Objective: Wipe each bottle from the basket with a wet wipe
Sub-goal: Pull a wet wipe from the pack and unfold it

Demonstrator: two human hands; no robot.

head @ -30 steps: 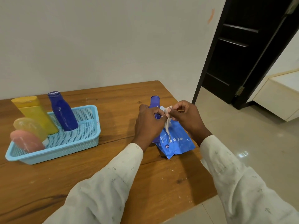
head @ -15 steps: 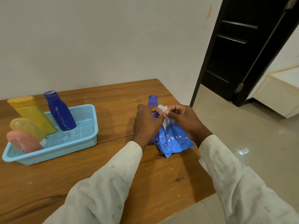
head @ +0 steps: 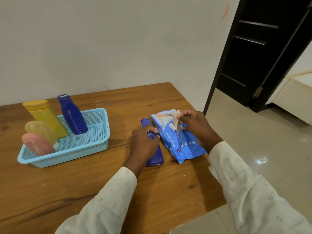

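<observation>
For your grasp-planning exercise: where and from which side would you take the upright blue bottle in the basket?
Take the upright blue bottle at its narrow neck under the cap, coming from the right: the yellow tube crowds its left, and the basket wall hides its base.

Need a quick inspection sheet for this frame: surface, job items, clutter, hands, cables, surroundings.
Surface: wooden table, pale specks.
Job's things: light blue basket holds yellow bottle, blue bottle, two tubes; second blue bottle on the table; wet wipes pack beside it.
Clutter: nothing seen.
Hands: left hand grips the second blue bottle; right hand pinches a wipe at the pack.
Cables: nothing seen.
Surroundings: white wall, dark door, tiled floor.
</observation>
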